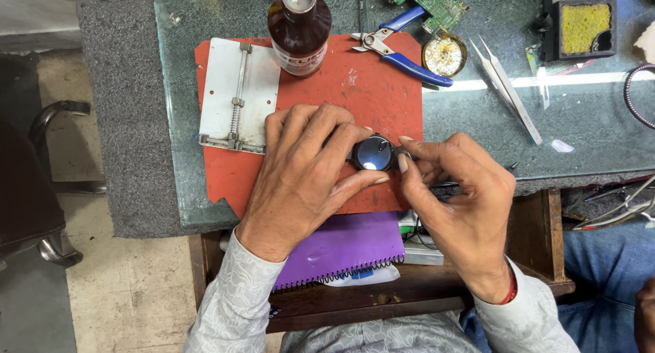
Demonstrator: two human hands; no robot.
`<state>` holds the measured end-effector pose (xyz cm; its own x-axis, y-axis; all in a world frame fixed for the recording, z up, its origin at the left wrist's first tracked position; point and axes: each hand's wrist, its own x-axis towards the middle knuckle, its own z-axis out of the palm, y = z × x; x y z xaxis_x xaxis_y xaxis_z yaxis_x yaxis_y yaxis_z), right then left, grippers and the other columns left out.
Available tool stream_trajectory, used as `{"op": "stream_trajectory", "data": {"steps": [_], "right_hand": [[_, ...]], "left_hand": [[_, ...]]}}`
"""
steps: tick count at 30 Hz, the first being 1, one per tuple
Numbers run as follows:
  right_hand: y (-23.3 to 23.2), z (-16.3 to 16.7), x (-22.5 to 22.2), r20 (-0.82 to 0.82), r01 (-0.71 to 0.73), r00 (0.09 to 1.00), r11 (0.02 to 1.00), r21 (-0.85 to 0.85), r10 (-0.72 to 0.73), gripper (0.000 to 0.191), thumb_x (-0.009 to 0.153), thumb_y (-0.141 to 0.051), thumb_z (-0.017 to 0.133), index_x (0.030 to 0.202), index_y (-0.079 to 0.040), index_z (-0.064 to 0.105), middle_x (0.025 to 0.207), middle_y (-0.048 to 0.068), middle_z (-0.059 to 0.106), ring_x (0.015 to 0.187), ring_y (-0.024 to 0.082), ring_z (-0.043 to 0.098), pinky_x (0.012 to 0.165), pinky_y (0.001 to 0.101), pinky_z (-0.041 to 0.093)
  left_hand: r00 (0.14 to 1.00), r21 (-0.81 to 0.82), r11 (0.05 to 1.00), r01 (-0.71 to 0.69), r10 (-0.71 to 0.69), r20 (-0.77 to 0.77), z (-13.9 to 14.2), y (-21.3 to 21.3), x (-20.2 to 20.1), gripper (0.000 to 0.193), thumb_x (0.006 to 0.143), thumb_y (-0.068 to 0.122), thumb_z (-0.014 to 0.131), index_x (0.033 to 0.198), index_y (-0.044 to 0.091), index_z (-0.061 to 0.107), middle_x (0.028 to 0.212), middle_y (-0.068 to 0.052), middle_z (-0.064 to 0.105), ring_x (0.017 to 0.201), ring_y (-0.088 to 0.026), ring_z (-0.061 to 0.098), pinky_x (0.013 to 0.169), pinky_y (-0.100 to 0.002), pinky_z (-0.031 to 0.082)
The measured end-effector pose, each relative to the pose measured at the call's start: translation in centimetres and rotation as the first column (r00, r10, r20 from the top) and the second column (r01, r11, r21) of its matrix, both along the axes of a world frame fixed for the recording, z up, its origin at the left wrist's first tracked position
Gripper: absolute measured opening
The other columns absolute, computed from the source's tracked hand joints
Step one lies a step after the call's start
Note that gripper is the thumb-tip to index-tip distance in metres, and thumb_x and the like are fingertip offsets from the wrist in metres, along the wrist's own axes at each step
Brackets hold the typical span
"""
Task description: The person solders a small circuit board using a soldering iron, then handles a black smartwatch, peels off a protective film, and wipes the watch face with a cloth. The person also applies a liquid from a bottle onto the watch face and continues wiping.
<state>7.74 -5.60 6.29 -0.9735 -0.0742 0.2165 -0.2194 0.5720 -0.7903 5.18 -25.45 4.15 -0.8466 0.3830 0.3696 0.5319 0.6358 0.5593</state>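
Head view, one frame on my feed, itemised. Left hand (300,175): fingers curled over and pinching a round dark watch (373,153) from its left side, thumb under its lower edge. Right hand (458,196): fingertips pressed together against the watch's right rim, thumb and forefinger meeting there. Watch: held just above the lower right part of a red work mat (355,87), close to the mat's right edge and near the front edge of the glass-topped bench (587,128). On the mat's left part, a white metal holder plate (235,97); at its top edge, a brown glass bottle (299,27), upright. Blue-handled pliers (399,49) lie across the mat's upper right corner, beside a round tin (445,55). Tweezers (508,87) lie well to the right on bare glass, which I log as the widest open stretch. Below the bench edge, an open drawer (539,237) holds a purple spiral notebook (344,247), directly under both wrists.
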Motion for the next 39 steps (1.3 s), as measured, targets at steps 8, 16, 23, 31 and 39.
{"op": "stream_trajectory", "data": {"steps": [8,16,23,31,39], "right_hand": [[-0.4,0.2,0.5,0.002,0.029,1.0,1.0,0.0,-0.029,0.022,0.091,0.003,0.075,0.114,0.002,0.075,0.079,0.004,0.061,0.068,0.007,0.057,0.063,0.0216,0.046],[-0.6,0.2,0.6,-0.006,0.027,1.0,1.0,-0.003,-0.027,0.021,0.093,0.004,0.075,0.114,0.003,0.075,0.08,0.004,0.061,0.069,0.006,0.059,0.064,0.0214,0.048],[-0.7,0.2,0.5,-0.029,0.011,1.0,1.0,-0.001,-0.011,0.022,0.094,0.005,0.074,0.116,0.003,0.074,0.083,0.005,0.061,0.072,0.008,0.061,0.067,0.0221,0.049],[-0.5,0.4,0.2,-0.064,-0.022,0.998,0.995,0.101,0.029,0.026,0.092,0.005,0.076,0.118,0.0,0.075,0.084,0.006,0.061,0.072,0.01,0.061,0.068,0.0242,0.048],[0.5,0.8,-1.5,-0.082,-0.064,0.994,0.993,0.102,0.072,0.02,0.099,0.003,0.076,0.119,0.0,0.074,0.097,0.007,0.07,0.079,0.011,0.068,0.074,0.0237,0.053]], "left_hand": [[1.0,0.003,1.0,0.003,-0.003,0.0,0.0,0.0,0.2,0.05,0.082,0.04,0.084,0.118,0.011,0.067,0.111,-0.003,0.057,0.109,-0.024,0.053,0.098,-0.045,0.038],[1.0,-0.004,1.0,0.011,-0.011,-0.003,-0.2,0.0,0.2,0.05,0.083,0.04,0.084,0.119,0.01,0.067,0.113,-0.003,0.058,0.112,-0.024,0.053,0.099,-0.045,0.038],[1.0,-0.001,1.0,0.018,-0.018,-0.003,-0.2,-0.1,0.2,0.049,0.084,0.04,0.083,0.118,0.009,0.066,0.115,-0.003,0.059,0.113,-0.024,0.053,0.1,-0.045,0.039],[1.0,0.004,1.0,0.01,-0.01,-0.005,-0.1,-0.4,0.3,0.048,0.083,0.04,0.083,0.116,0.009,0.066,0.115,-0.004,0.059,0.113,-0.025,0.053,0.1,-0.045,0.038],[1.0,-0.003,1.0,0.007,-0.007,-0.008,-0.2,-0.7,0.4,0.051,0.083,0.041,0.082,0.118,0.008,0.066,0.113,-0.005,0.057,0.112,-0.026,0.053,0.1,-0.046,0.038]]}}
